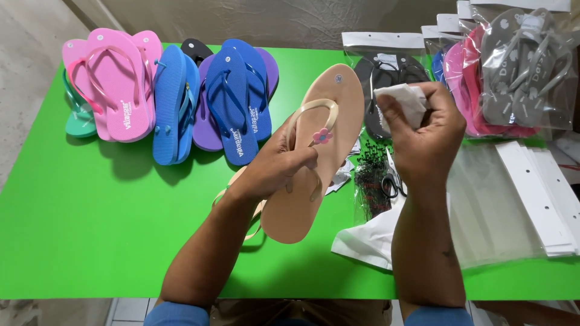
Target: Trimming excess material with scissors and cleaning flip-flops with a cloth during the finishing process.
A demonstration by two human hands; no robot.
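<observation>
Head view: beige flower-strapped flip-flop

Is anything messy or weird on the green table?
Nothing looks broken. The black ties lie scattered loose beside the scissors, and a second beige flip-flop sits half hidden under the one the left hand holds.

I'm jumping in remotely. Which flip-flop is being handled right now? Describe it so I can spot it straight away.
Start at the green table and go to its middle, right of the row of pink, blue and purple pairs. The left hand holds up a beige flip-flop there, while the right hand holds a white cloth. It alone is tan, with a small pink flower on its strap.
</observation>
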